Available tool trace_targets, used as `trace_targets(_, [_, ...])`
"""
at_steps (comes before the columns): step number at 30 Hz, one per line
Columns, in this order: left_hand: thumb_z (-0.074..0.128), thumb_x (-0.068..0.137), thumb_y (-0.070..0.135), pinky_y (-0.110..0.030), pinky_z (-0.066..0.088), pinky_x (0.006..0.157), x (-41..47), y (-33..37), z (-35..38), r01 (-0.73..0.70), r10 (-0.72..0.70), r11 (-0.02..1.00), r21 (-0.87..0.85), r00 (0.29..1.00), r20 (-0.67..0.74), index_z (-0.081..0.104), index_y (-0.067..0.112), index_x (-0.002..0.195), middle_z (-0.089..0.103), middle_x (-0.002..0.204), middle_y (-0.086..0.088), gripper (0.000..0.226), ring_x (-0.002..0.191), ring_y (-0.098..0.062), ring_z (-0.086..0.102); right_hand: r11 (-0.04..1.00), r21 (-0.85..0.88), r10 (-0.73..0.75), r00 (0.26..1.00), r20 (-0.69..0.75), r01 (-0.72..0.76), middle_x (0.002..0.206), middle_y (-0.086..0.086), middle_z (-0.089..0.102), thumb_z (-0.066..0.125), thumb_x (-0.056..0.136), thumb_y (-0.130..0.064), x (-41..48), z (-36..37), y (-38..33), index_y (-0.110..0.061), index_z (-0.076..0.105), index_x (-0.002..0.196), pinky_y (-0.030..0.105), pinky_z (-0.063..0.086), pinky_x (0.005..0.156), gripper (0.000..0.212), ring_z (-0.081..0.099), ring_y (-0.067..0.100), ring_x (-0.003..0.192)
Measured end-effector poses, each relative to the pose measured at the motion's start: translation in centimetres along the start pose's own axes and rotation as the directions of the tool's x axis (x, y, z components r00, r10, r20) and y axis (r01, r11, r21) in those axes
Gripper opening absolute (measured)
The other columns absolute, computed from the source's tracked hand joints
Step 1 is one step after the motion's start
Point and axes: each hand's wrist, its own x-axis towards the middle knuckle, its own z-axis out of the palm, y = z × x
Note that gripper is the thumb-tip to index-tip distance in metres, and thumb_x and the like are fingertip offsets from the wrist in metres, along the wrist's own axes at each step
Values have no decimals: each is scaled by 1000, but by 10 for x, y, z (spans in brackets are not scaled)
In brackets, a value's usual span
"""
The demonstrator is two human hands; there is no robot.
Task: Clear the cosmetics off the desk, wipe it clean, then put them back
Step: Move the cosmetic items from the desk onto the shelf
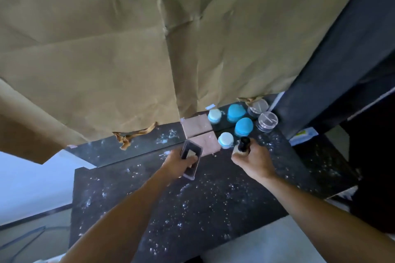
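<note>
The black desk [192, 209] is speckled with white dust. My left hand [178, 164] grips a flat dark rectangular case [191, 157] just above the desk's middle. My right hand [254, 161] holds a small bottle with a black cap [243, 145], next to a light-blue-lidded jar [226, 140]. Behind it stands a dark-blue-lidded jar [243, 126] and a clear round pot [267, 121]. A pinkish flat box [206, 142] lies between my hands at the back.
The far edge seems mirrored, repeating the jars [236, 112], the pot [257, 107] and the box [196, 124]. Crumpled brown paper [128, 49] covers the wall behind. A dark panel [342, 66] rises at the right, with a blue-and-white pack [303, 135] at its foot.
</note>
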Motion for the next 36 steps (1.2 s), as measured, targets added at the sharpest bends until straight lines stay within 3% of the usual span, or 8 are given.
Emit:
trace_targets(4, [55, 94, 32, -33, 57, 65, -25, 52, 63, -23, 23, 999, -37, 1000, 3, 59, 9, 104, 69, 86, -8, 26, 74, -23, 69, 1000, -27, 7, 1000, -4, -7, 70, -6, 63, 65, 63, -46, -18, -63, 46, -24, 54, 78, 27, 44, 60, 29, 62, 19, 73])
trace_targets(8, [50, 95, 44, -31, 55, 58, -54, 97, 142, -22, 24, 998, -67, 1000, 19, 57, 10, 108, 69, 94, -9, 37, 76, -25, 69, 999, -34, -23, 999, -33, 22, 70, -2, 62, 70, 65, -40, -37, -134, 99, -25, 50, 77, 26, 39, 62, 28, 65, 27, 80])
trace_targets(14, [48, 97, 39, -31, 54, 42, -87, 165, 244, -106, 117, 986, -128, 990, 82, 56, 8, 108, 67, 99, -19, 33, 69, -29, 69, 998, 47, 47, 993, -106, -42, 76, 6, 67, 64, 57, -46, -46, -231, 169, -19, 54, 85, 38, 52, 66, 40, 64, 31, 77])
trace_targets(19, [58, 94, 23, -38, 58, 51, -93, 242, 293, -177, 196, 957, -232, 978, 64, 49, 15, 106, 64, 96, -8, 16, 73, -22, 68, 995, 98, 29, 974, -227, -7, 71, 1, 61, 68, 65, -41, -31, -296, 206, -16, 55, 87, 33, 46, 60, 36, 60, 25, 70])
trace_targets(23, [62, 89, 11, -51, 57, 76, -76, 302, 315, -324, 333, 907, -268, 943, -10, 44, 23, 119, 62, 116, -9, 37, 94, -28, 67, 999, 43, 24, 954, -300, -11, 72, 0, 58, 71, 73, -32, -3, -338, 218, -15, 57, 88, 27, 32, 55, 26, 53, 20, 68])
trace_targets(26, [58, 91, 5, -42, 60, 68, -68, 349, 320, -435, 437, 851, -295, 897, -61, 28, 31, 140, 53, 123, 2, 63, 104, -24, 62, 995, 101, 7, 946, -324, 27, 68, -3, 57, 72, 73, -28, 28, -359, 223, -16, 55, 82, 28, 37, 59, 23, 56, 22, 68])
trace_targets(30, [56, 92, 10, -46, 59, 76, -44, 394, 323, -556, 521, 815, -161, 826, -215, 21, 37, 144, 48, 127, 5, 68, 108, -23, 58, 993, 93, -37, 929, -369, 77, 68, -2, 59, 74, 70, -29, 70, -382, 220, -16, 56, 81, 30, 44, 58, 25, 57, 20, 66])
trace_targets(36, [46, 96, 12, -40, 47, 97, -16, 424, 325, -441, 449, 892, 101, 839, -308, 42, 17, 138, 54, 128, -12, 44, 113, -32, 56, 966, 126, -165, 913, -374, 226, 74, -4, 62, 75, 71, -29, 127, -399, 200, -19, 57, 87, 26, 44, 57, 27, 60, 15, 67])
